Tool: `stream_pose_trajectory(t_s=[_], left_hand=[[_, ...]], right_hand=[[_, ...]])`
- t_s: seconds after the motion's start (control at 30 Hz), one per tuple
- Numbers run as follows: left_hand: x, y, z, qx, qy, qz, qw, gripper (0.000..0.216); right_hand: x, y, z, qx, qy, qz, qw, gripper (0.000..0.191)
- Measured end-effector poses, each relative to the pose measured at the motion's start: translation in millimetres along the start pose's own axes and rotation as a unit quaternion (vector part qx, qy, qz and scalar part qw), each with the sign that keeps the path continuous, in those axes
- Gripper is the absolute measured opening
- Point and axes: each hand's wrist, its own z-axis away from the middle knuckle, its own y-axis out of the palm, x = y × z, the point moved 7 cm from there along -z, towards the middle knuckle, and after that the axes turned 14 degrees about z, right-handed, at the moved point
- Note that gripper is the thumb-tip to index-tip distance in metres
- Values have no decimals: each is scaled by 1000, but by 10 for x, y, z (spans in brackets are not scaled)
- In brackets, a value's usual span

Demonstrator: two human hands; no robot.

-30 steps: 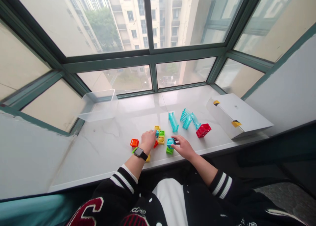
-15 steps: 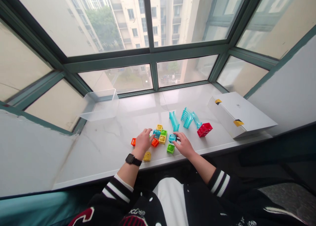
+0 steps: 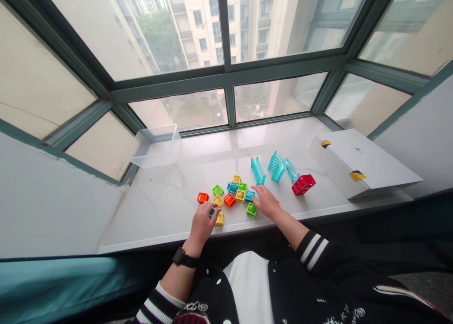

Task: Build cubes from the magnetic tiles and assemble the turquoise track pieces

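Observation:
My left hand [image 3: 203, 221] is low at the front of the sill, thumb and fingers closed around a blue block [image 3: 211, 212] that they partly cover. Right beside it lies a yellow block [image 3: 220, 219]. My right hand [image 3: 266, 202] has its fingertips on another blue block [image 3: 249, 195], which sits against a yellow block [image 3: 240, 196]. Around them are a green block [image 3: 251, 209], an orange block [image 3: 230, 200], a blue block [image 3: 232, 187] and a second green block [image 3: 217, 190]. An orange bit [image 3: 278, 202] peeks out behind my right hand.
Clear blue track pieces [image 3: 277, 166] and a red block tower [image 3: 303, 184] lie to the right. A white box [image 3: 368, 161] stands at far right, a transparent bin [image 3: 158, 147] at back left. Window frames [image 3: 231, 106] bound the white sill [image 3: 159, 206].
My left hand has moved toward me, uncovering green and yellow blocks. My right hand has shifted its blue block left against the yellow one. The camera view has swung slightly left.

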Motion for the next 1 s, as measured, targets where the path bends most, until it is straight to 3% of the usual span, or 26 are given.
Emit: stream_pose_trajectory(t_s=[0.2, 0.33, 0.5, 0.67, 0.77, 0.87, 0.93, 1.0], left_hand=[[-286, 842, -143, 111, 98, -34, 988, 22], [-300, 1096, -183, 129, 116, -70, 982, 29], [-206, 899, -60, 97, 114, -76, 986, 40], [2, 538, 137, 33, 87, -141, 986, 49], [185, 432, 241, 16, 62, -172, 983, 55], [378, 406, 310, 10, 32, -173, 984, 55], [470, 418, 332, 9, 24, -155, 988, 55], [522, 441, 337, 11, 26, -126, 992, 54]], right_hand=[[-327, -287, 342, -54, 36, 26, 998, 36], [-549, -190, 625, -32, 89, 26, 995, 38], [-536, 27, 732, -13, 89, -14, 996, 45], [-252, 289, 585, -8, 59, -54, 997, 52], [-55, 333, 494, 0, 41, -51, 998, 58], [31, 8, 423, -43, -1, -21, 999, 58], [-55, -426, 393, -120, -21, 14, 993, 52], [-310, -913, 390, -213, 21, 71, 974, 46]])
